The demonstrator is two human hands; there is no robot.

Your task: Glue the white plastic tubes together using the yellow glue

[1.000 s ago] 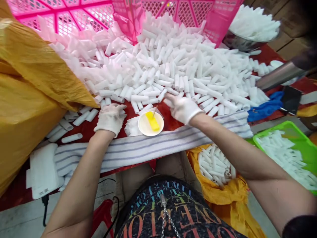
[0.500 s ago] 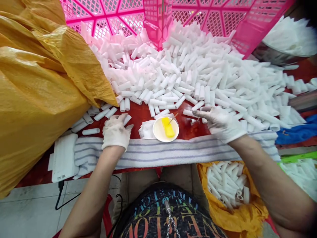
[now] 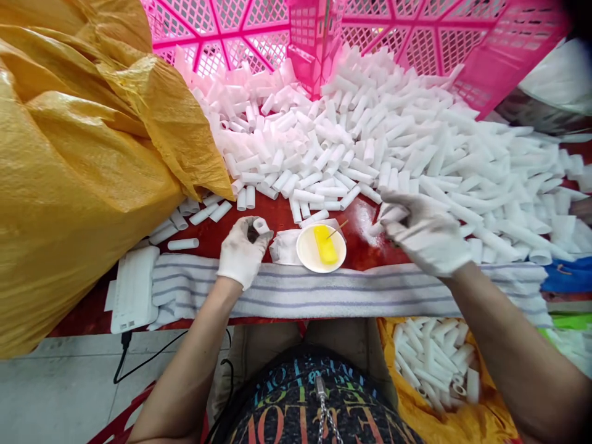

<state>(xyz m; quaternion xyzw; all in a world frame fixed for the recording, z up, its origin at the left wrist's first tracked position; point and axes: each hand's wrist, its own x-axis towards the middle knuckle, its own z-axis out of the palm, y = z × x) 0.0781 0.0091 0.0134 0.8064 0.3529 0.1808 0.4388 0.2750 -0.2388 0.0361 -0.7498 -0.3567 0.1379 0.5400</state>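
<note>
My left hand [image 3: 244, 251], in a white glove with dark-stained fingers, is closed on a short white tube [image 3: 260, 226] whose open end faces right. My right hand [image 3: 423, 231], gloved the same way, is curled at the edge of the pile with a white tube [image 3: 392, 213] between thumb and fingers, partly blurred. Between the hands stands a small white bowl [image 3: 303, 256] holding a yellow block [image 3: 325, 245] with a thin stick [image 3: 337, 229] leaning from it. Beyond lies a big heap of white tubes [image 3: 319, 160].
Pink lattice baskets [image 3: 314, 49] stand behind the heap. A yellow sack [image 3: 83, 185] bulges at left, beside a white device [image 3: 134, 290] with a cable. A striped towel [image 3: 296, 293] lines the table's front edge. Below right sits a yellow sack of tubes [image 3: 435, 357].
My left hand has picked up a tube and tilted its end up. My right fingers, stretched toward a tube before, have curled in around one. The view has shifted slightly.
</note>
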